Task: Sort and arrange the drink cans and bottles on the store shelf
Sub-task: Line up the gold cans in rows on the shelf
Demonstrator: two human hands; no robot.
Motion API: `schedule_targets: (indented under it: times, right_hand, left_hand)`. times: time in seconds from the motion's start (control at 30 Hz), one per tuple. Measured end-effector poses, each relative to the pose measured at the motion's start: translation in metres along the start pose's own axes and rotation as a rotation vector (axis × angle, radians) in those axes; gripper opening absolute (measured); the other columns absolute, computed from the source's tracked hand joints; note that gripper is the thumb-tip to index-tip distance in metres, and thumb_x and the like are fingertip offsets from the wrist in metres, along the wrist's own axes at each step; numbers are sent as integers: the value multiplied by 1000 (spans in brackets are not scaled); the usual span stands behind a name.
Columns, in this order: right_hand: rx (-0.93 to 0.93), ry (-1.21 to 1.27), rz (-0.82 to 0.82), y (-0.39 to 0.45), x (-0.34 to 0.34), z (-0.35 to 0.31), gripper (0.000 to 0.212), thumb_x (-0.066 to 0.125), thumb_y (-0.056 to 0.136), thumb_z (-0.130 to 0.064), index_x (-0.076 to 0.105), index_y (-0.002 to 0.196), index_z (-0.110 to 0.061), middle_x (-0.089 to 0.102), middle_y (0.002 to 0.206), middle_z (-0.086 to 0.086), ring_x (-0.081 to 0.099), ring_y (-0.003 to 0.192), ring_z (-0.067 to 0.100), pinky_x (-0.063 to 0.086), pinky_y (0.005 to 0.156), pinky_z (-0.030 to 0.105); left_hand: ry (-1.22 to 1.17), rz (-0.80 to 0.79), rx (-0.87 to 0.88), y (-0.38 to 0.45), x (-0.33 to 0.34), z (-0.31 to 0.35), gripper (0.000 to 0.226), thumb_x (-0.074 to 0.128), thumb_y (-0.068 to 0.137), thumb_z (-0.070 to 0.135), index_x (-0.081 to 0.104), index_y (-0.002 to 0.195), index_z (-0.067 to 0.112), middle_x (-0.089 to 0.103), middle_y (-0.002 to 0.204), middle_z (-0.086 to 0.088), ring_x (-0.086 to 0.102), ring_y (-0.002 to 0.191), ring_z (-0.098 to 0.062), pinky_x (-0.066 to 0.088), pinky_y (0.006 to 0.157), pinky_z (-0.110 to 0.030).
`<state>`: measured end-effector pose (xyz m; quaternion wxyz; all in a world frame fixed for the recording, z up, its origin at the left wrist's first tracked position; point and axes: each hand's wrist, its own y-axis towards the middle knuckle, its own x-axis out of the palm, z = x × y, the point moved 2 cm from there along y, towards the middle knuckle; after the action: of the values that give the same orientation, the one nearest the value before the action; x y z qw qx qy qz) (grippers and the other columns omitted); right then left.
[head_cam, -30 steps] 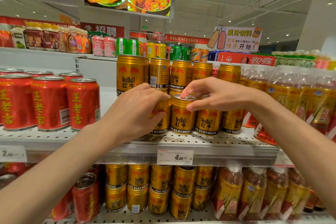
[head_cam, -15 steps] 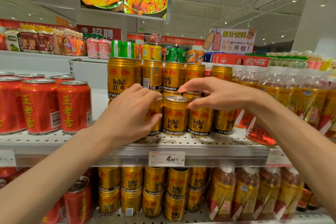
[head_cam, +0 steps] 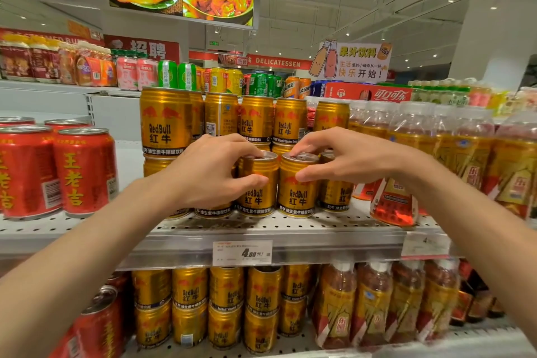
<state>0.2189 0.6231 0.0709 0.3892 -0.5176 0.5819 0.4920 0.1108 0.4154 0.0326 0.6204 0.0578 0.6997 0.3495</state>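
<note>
Gripping two gold cans side by side near the shelf's [head_cam: 290, 229] front edge, the left hand [head_cam: 207, 173] curls round one can [head_cam: 258, 183] and the right hand [head_cam: 345, 158] pinches the other [head_cam: 296, 192]. Both read "RedBull" with Chinese characters; the price tag [head_cam: 242, 253] below shows "4.80".

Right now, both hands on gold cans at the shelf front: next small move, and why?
Probably ease both cans forward to the shelf edge, labels outward. The left hand grips one gold can, the right hand grips the neighbouring gold can; both cans stand upright, side by side, short of the edge.
</note>
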Motion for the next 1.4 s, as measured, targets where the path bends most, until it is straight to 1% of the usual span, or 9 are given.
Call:
schedule_targets:
  times: [0.2,0.33,0.47,0.6,0.8,0.93,1.13,1.23,1.4]
  right_hand:
    - [-3,37,-41,-6,-2,4,42,67,89,-51,59,130,-43,54,146,-14,48,135,5,37,116,42]
    - [2,-4,-19,-9,2,0,46,63,91,-53,56,135,-42,52,148,-14,48,134,7,39,115,44]
    - [7,-24,-4,-19,-15,-2,45,55,98,-49,50,143,-44,36,159,-18,35,142,2,30,120,41]
    - [115,-166,81,-21,-33,8,48,56,101,-26,46,147,-33,45,153,-9,48,131,8,42,101,26]
    - [179,-261,-91,-10,-9,13,59,59,99,-23,36,154,-25,44,156,1,45,140,21,39,112,38]
    - [133,-237,-86,-13,-11,16,62,64,98,-23,38,154,-23,42,157,-1,42,141,18,35,110,31]
    - [100,-204,-102,-24,-22,14,61,67,95,-31,42,151,-30,45,153,-7,49,129,11,37,106,32]
    - [93,-208,-90,-28,-20,14,62,67,96,-31,41,152,-30,43,156,-6,44,138,14,35,108,30]
    - [101,-169,-33,-33,-12,18,62,64,98,-31,37,153,-29,40,158,-7,40,142,13,28,98,20]
  left_hand:
    - [-31,1,-31,-1,1,0,66,48,84,73,62,133,31,61,135,12,60,119,-11,48,102,-46]
    - [-3,-4,-43,-2,2,1,67,45,84,74,61,134,33,60,136,13,58,121,-11,47,102,-44]
    - [62,-11,-36,-1,1,7,72,41,83,78,61,133,30,60,134,10,54,122,-11,47,101,-42]
    - [116,-53,0,11,1,26,83,33,80,87,52,139,32,55,140,8,48,126,-11,43,106,-39]
    - [119,-202,10,37,11,49,84,39,80,84,42,148,36,54,147,7,50,130,-14,45,106,-43]
    - [112,-165,-1,36,17,47,81,41,81,82,44,148,36,57,144,8,52,129,-14,48,103,-40]
    - [105,-145,-1,38,18,48,79,45,85,77,43,150,34,58,143,6,51,129,-15,46,102,-37]
    - [89,-138,1,38,19,46,79,46,85,77,43,150,32,57,144,7,51,131,-14,46,104,-37]
    - [103,-122,11,36,21,46,82,44,85,78,41,151,31,54,147,7,51,133,-14,46,106,-37]
